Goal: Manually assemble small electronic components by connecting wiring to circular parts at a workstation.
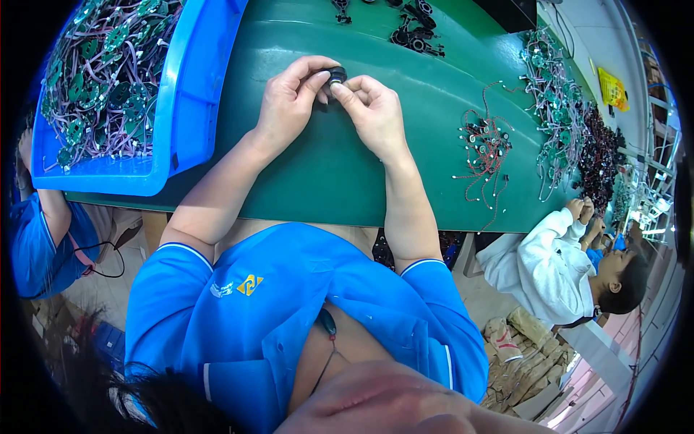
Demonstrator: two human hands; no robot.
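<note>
Over the green table (318, 181), both my hands pinch one small round black plastic part (337, 73). My left hand (289, 101) grips it from the left between thumb and fingers. From the right, my right hand (372, 112) presses its thumb against the lower side of the part. My fingertips hide much of it, so its exact kind does not show. Farther back on the table lie several black plastic parts (416, 32) with round ends and arms. To the right sits a loose bunch of small components on thin red and black wires (486, 148).
A blue bin (163, 119) full of green circuit boards with pinkish wires (108, 72) stands at the left. More wired boards (553, 94) and a dark heap of parts (600, 145) line the right side. Co-workers sit right, in a light hoodie (538, 267), and left, in blue (50, 246).
</note>
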